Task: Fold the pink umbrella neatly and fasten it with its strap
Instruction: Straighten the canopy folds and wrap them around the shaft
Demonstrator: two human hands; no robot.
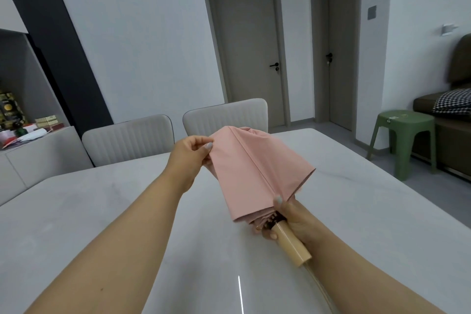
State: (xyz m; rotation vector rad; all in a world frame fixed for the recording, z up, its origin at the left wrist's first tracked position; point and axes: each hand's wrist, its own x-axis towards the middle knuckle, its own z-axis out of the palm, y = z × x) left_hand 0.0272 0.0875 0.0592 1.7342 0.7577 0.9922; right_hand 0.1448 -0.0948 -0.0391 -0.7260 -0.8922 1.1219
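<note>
The pink umbrella (254, 171) is collapsed and held above the white table (102, 211), its loose canopy pointing away from me. Its pale wooden handle (290, 245) points toward me. My right hand (293, 216) grips the umbrella where the canopy's lower edge meets the handle, thumb pressed on the fabric. My left hand (191, 155) pinches a fold of the canopy at its far left edge, pulling it flat. The strap is not visible.
Two pale upholstered chairs (132, 137) stand at the table's far side. A sideboard with boxes (30, 130) is at the left. A green stool (405, 137) and a dark sofa stand at the right. Two grey doors are behind.
</note>
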